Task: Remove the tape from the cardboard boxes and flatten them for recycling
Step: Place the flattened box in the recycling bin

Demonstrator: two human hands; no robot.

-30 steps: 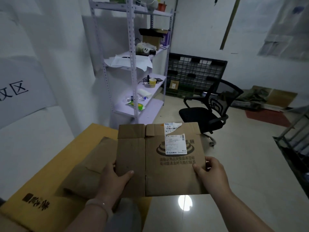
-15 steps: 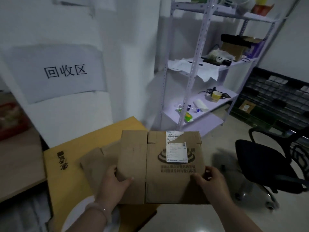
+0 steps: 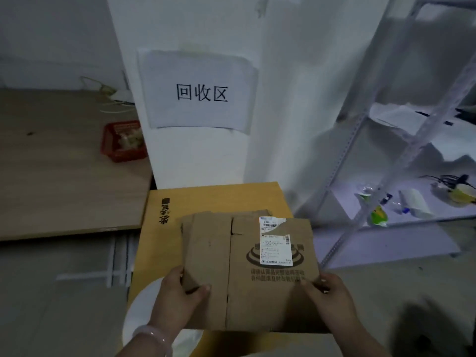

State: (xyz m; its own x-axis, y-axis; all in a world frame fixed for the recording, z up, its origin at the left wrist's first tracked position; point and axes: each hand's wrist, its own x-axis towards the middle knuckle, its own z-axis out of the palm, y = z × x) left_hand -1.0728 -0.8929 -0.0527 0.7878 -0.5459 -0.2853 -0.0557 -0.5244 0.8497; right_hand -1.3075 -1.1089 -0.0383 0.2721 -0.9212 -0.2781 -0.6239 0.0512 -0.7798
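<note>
I hold a flattened brown cardboard box (image 3: 247,274) level in front of me, printed side up, with a torn white shipping label (image 3: 275,248) on it. My left hand (image 3: 180,297) grips its near left edge, thumb on top. My right hand (image 3: 327,302) grips the near right corner the same way. The box hovers over a large flat yellow cardboard sheet (image 3: 206,199) that lies on the floor against the wall. Another brown flattened piece peeks out under the held box's far edge.
A paper sign (image 3: 198,91) with black characters hangs on the white pillar ahead. A wooden board (image 3: 64,163) with a red basket (image 3: 123,143) lies at the left. A metal shelf unit (image 3: 401,176) with small items stands at the right.
My view has swung left from the shelf and chair toward the pillar with the sign. Both hands keep the same hold, and the box now sits more squarely over the yellow sheet.
</note>
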